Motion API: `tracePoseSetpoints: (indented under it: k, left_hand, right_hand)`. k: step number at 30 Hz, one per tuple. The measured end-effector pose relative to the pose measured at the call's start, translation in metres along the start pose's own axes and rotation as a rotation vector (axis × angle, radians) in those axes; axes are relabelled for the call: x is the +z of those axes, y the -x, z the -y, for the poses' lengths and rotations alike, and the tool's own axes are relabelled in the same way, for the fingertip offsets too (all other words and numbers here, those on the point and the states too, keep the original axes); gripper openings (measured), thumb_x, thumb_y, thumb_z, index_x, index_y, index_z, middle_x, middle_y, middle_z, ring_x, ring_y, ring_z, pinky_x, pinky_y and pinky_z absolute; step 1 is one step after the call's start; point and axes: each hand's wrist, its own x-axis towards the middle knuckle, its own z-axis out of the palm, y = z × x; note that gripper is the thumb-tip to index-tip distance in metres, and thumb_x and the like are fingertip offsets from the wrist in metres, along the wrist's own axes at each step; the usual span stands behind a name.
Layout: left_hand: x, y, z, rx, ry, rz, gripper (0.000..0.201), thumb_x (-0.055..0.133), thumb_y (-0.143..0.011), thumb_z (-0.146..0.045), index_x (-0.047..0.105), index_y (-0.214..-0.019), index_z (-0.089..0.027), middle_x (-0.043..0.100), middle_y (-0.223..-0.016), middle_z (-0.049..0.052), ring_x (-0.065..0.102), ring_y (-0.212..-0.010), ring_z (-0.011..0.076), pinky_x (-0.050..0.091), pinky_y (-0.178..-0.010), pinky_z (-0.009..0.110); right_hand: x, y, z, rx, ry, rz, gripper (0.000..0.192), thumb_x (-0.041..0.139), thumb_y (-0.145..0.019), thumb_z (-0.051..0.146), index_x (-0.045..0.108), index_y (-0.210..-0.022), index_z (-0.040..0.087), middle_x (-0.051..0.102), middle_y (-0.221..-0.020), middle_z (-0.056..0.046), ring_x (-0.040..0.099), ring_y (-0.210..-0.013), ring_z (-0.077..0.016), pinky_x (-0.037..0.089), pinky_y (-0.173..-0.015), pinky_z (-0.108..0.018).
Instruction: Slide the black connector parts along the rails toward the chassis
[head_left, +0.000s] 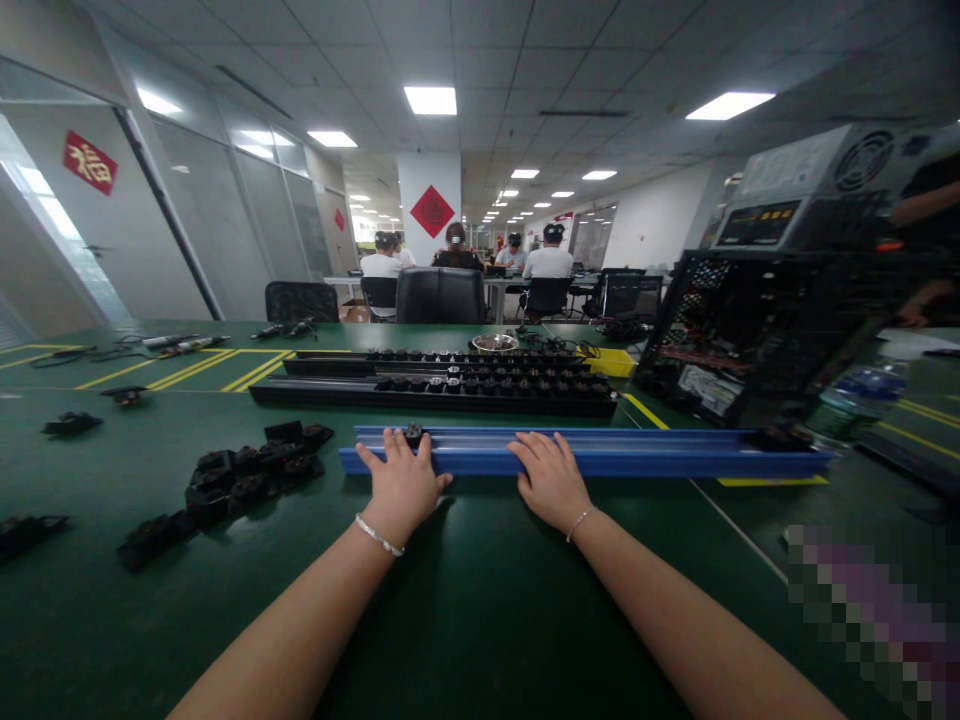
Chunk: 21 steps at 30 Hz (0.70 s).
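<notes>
A long blue channel rail (660, 462) lies across the green table in front of me. Near its left end, my left hand (401, 485) rests on the near edge with fingers spread; a small round black part (413, 434) sits in the channel between two fingertips. My right hand (553, 480) lies around the rail's middle, fingers stretched over the near wall. Another dark part (781, 438) is in the channel at the right end. To the left is a loose heap of black square parts (244, 468).
Behind the blue rail are black rails (442, 398) with rows of black parts, a metal bowl (495, 342) and a yellow tray (609, 362). An open computer case (720, 330) and a plastic bottle (855, 400) stand right. Several people sit at far tables.
</notes>
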Motion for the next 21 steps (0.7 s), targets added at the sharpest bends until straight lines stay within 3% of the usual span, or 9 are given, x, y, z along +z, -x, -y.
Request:
tracePoseSetpoints:
  k: [21]
  left_hand:
    - [-0.0065, -0.0029, 0.0047, -0.012, -0.076, 0.088, 0.072, 0.038, -0.081, -0.058, 0.031, -0.140, -0.017, 0.028, -0.143, 0.026, 0.012, -0.136, 0.0400, 0.007, -0.094, 0.074]
  right_hand:
    - [-0.0010, -0.0005, -0.0003, 0.003, -0.019, 0.008, 0.040, 0.046, -0.077, 0.019, 0.055, -0.116, 0.025, 0.055, -0.125, -0.004, 0.043, -0.117, -0.0206, 0.017, -0.108, -0.044]
